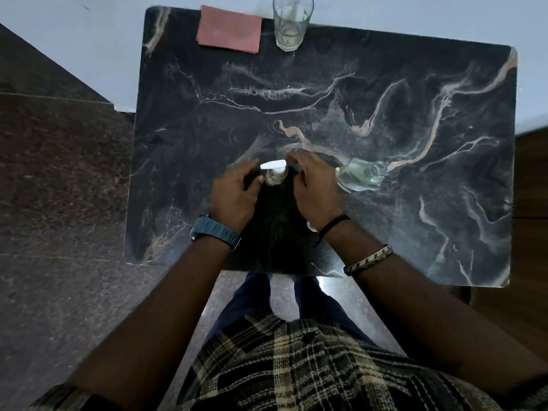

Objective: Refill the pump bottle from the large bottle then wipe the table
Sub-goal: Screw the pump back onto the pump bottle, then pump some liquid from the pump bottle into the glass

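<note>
A small clear pump bottle with a white pump head stands upright on the dark marble table, near its front middle. My left hand curls beside it on the left, thumb touching the bottle. My right hand hovers just to its right with fingers apart, not clearly touching it. A larger clear glass bottle, open-necked and holding clear liquid, stands to the right of my right hand. A folded pink cloth lies at the table's far edge.
A drinking glass with a little liquid stands at the far edge, right of the cloth. A white wall runs behind the table. Dark stone floor lies to the left, and my legs are at the front edge.
</note>
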